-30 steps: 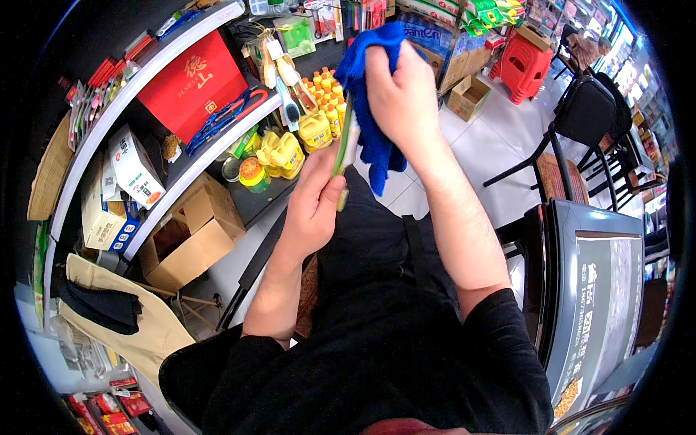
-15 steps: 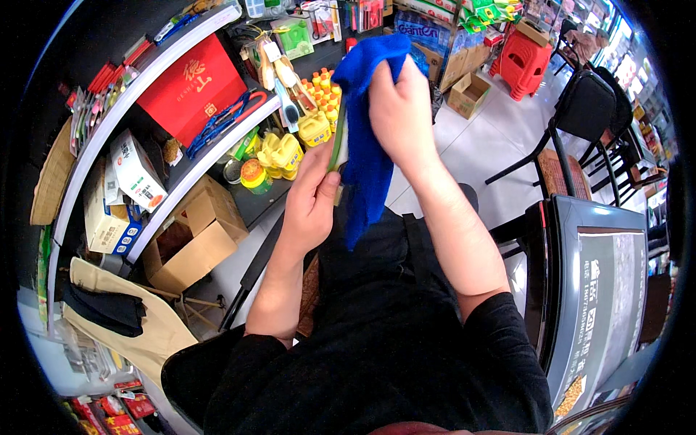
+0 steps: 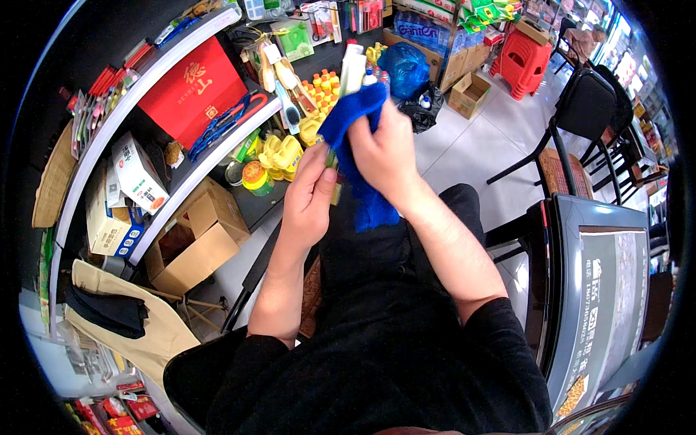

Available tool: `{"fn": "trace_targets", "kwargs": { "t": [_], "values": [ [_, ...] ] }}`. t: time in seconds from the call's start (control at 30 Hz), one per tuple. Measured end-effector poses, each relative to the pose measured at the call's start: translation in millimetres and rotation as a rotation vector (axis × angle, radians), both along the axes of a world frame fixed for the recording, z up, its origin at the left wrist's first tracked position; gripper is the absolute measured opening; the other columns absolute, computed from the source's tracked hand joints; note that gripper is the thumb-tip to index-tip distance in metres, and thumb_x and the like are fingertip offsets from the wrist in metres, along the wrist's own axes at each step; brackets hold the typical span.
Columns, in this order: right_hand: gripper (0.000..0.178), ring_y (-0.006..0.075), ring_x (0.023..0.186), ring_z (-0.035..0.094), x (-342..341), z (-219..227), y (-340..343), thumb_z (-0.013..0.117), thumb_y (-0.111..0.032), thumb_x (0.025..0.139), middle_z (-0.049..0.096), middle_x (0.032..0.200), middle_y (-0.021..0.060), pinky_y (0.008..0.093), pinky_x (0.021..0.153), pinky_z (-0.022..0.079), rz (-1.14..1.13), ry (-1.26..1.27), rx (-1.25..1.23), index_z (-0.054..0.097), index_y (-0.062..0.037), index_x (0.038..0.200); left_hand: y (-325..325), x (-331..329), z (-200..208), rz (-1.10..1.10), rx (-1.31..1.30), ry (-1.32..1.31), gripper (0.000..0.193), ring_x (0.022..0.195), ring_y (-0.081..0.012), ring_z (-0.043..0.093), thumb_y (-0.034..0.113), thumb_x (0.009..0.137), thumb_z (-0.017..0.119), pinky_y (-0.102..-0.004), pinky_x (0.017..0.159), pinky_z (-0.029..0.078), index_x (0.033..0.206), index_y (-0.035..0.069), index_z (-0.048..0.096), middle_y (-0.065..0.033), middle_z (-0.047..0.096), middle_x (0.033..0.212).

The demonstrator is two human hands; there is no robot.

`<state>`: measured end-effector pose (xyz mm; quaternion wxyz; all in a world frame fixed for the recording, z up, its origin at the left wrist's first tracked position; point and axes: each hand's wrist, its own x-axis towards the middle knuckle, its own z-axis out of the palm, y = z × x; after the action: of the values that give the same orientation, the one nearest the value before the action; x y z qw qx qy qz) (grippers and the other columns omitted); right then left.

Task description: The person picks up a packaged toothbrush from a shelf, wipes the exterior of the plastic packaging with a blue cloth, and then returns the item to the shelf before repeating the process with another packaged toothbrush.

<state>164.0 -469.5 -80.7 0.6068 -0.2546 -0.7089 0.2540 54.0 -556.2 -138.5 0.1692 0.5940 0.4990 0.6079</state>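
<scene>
My right hand [image 3: 388, 151] grips a bright blue cloth [image 3: 371, 206], its fingers pressed into the upper fold and the rest hanging over my lap. To its left, my left hand [image 3: 307, 194] is closed on a thin, flat thing with a green edge [image 3: 331, 159]. Only a narrow strip of that thing shows; fingers and cloth hide the rest, so its kind is unclear. The cloth lies against its upper part. Both hands are held close together in front of me, above my legs.
At the left, a curved shelf holds a red box [image 3: 194, 90], scissors and yellow bottles [image 3: 281, 156]. An open carton [image 3: 196, 250] stands below. Farther off are a blue bag [image 3: 403, 70], a small carton [image 3: 470, 94] and red stools [image 3: 523, 61]. Black chairs [image 3: 586, 105] stand right.
My right hand has moved down and slightly left with the cloth, which now covers more of the green-edged thing. My left hand has barely moved. Bottles and the blue bag behind have come into view.
</scene>
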Motion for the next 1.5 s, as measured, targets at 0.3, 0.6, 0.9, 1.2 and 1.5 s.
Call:
{"fn": "trace_targets", "kwargs": {
  "t": [0.3, 0.6, 0.9, 1.2, 1.5],
  "values": [
    [0.017, 0.0386, 0.069, 0.059, 21, 35, 22, 0.058, -0.012, 0.078, 0.059, 0.073, 0.0183, 0.0428, 0.060, 0.047, -0.088, -0.009, 0.226, 0.049, -0.0023, 0.089, -3, 0, 18, -0.150, 0.052, 0.166, 0.038, 0.114, -0.0203, 0.044, 0.013, 0.093, 0.042, -0.0296, 0.096, 0.033, 0.126, -0.006, 0.043, -0.0145, 0.046, 0.125],
    [0.018, 0.0376, 0.075, 0.056, 26, 27, 29, 0.059, -0.007, 0.075, 0.056, 0.082, 0.0164, 0.0412, 0.063, 0.047, -0.099, -0.122, 0.501, 0.050, -0.0041, 0.090, -1, -1, 14, -0.168, -0.024, 0.081, 0.038, 0.109, -0.0188, 0.046, 0.014, 0.093, 0.044, -0.0289, 0.092, 0.036, 0.127, -0.005, 0.043, -0.0125, 0.048, 0.122],
    [0.024, 0.0393, 0.072, 0.059, -3, -24, -12, 0.061, -0.009, 0.074, 0.059, 0.076, 0.0203, 0.0425, 0.060, 0.047, 0.053, -0.005, -0.017, 0.050, -0.0017, 0.094, 4, -7, -1, -0.068, 0.026, 0.049, 0.038, 0.115, -0.0218, 0.044, 0.009, 0.090, 0.046, -0.0294, 0.099, 0.030, 0.125, -0.006, 0.044, -0.0148, 0.047, 0.123],
    [0.018, 0.0375, 0.067, 0.059, -6, -20, -14, 0.061, -0.008, 0.075, 0.058, 0.073, 0.0190, 0.0400, 0.058, 0.046, 0.042, 0.028, -0.013, 0.050, -0.0016, 0.088, 5, -6, 2, -0.166, -0.026, -0.277, 0.041, 0.113, -0.0194, 0.047, 0.001, 0.087, 0.044, -0.0284, 0.097, 0.033, 0.127, -0.002, 0.043, -0.0133, 0.047, 0.126],
    [0.030, 0.0113, 0.060, 0.056, 43, 1, 9, 0.042, -0.034, 0.093, 0.058, 0.072, 0.0032, 0.0256, 0.053, 0.048, 0.452, 0.352, -0.809, 0.056, -0.0079, 0.089, -4, -38, 46, 0.156, 0.208, 0.808, 0.046, 0.098, -0.0225, 0.057, -0.004, 0.074, 0.045, -0.0370, 0.089, 0.040, 0.114, 0.014, 0.059, -0.0059, 0.062, 0.107]
  ]
}}
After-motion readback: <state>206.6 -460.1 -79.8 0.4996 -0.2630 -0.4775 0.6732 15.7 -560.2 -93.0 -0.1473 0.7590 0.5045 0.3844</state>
